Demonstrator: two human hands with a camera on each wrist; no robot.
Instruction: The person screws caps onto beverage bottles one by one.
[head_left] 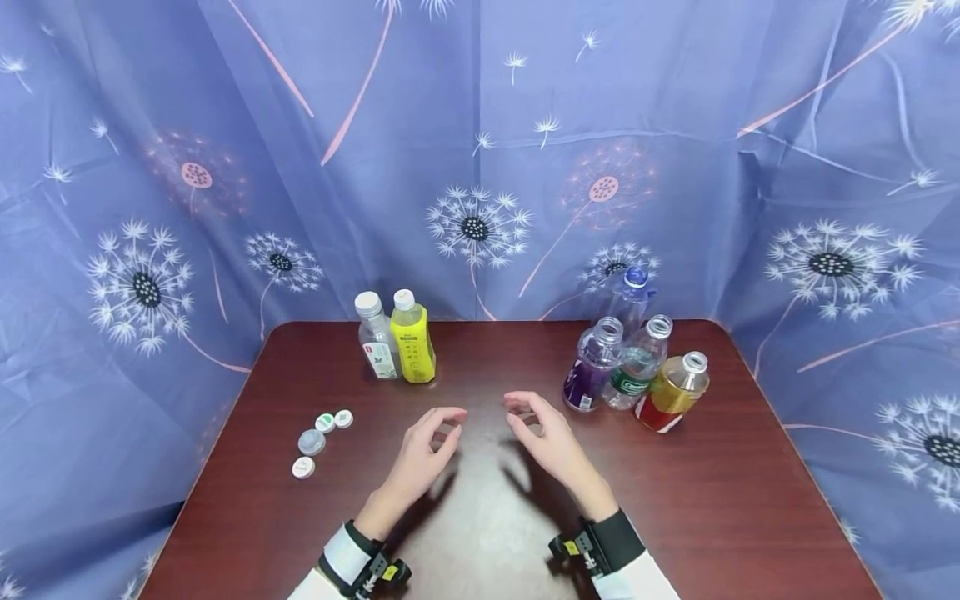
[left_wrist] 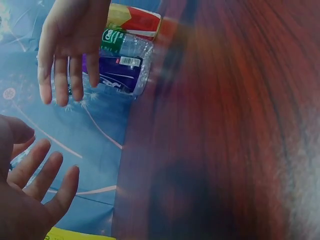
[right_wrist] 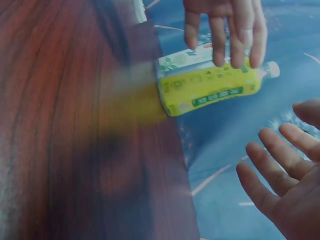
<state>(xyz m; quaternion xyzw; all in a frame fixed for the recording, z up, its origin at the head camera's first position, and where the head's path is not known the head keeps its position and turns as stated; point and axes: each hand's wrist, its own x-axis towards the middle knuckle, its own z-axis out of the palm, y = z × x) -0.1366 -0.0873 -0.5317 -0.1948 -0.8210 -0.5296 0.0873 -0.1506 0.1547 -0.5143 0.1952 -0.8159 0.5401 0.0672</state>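
Note:
Above the middle of the table, my left hand [head_left: 420,454] and right hand [head_left: 553,442] face each other, fingers loosely bent and holding nothing. Beyond the left hand stand a yellow-labelled bottle [head_left: 413,342] and a clear bottle with a white label [head_left: 378,337], both with white caps. To the right of my right hand is a group of uncapped bottles: a purple-labelled bottle [head_left: 592,367], a green-labelled bottle [head_left: 636,367] and a gold-and-red bottle [head_left: 672,392]. Behind them rises a clear bottle with a blue top [head_left: 630,300]. Several loose caps [head_left: 311,442] lie left of the left hand.
The dark red wooden table [head_left: 735,508] ends at a back edge just behind the bottles. A blue curtain [head_left: 480,100] with dandelion prints hangs behind it and along both sides. Each wrist wears a strap with a small camera [head_left: 573,546].

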